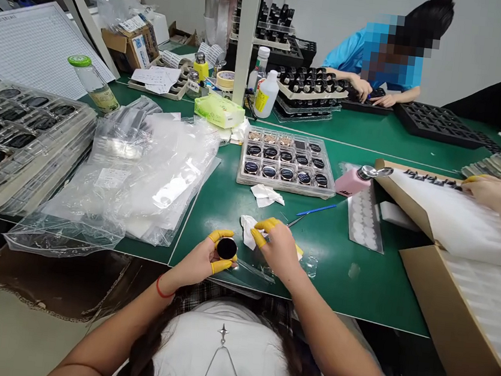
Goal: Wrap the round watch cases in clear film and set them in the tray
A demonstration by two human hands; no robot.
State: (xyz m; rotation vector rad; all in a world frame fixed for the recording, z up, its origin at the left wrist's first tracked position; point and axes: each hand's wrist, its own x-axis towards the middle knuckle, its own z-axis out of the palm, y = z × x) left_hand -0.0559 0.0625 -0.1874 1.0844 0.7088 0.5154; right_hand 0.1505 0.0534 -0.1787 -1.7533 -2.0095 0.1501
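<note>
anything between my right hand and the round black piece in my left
Only a white wipe, at the fingers of the right hand. It reaches toward the round black piece held in the left hand, from the upper right. Nothing else visible stands between them.

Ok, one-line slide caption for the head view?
Yellow-cotted left hand holds a round black disc; right hand rests on a crumpled white wipe.

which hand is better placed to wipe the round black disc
Probably the right hand: it holds the white cloth right beside the round black disc, while the left hand is already taken up gripping that disc between its yellow-covered fingertips.
</note>
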